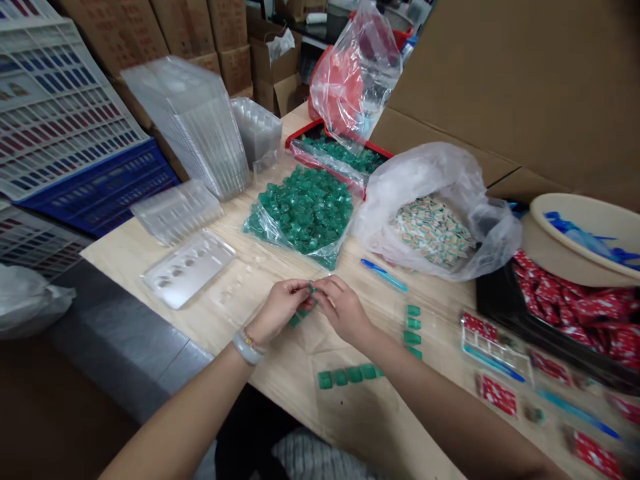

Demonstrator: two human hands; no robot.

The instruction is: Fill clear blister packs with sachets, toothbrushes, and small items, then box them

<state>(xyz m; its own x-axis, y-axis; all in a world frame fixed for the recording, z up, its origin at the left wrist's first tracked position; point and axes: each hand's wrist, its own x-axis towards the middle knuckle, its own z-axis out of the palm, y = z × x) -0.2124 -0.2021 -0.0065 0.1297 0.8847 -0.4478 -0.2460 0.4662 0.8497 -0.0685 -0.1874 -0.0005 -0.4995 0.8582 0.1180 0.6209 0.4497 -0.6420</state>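
As left hand [283, 307] and right hand [345, 310] pinch a small green piece [311, 289], slippage threatens.
Fingertip-only contact could drop it onto the wooden table [117, 250].

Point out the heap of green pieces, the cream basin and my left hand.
Heap of green pieces [306, 208]: head view, on the middle of its top.
Cream basin [560, 252]: head view, on its outer wall.
Left hand [279, 305]: head view, on its back.

I can't read a word from here. The reddish print [117, 33] on the cardboard boxes [183, 30] is too blurred.
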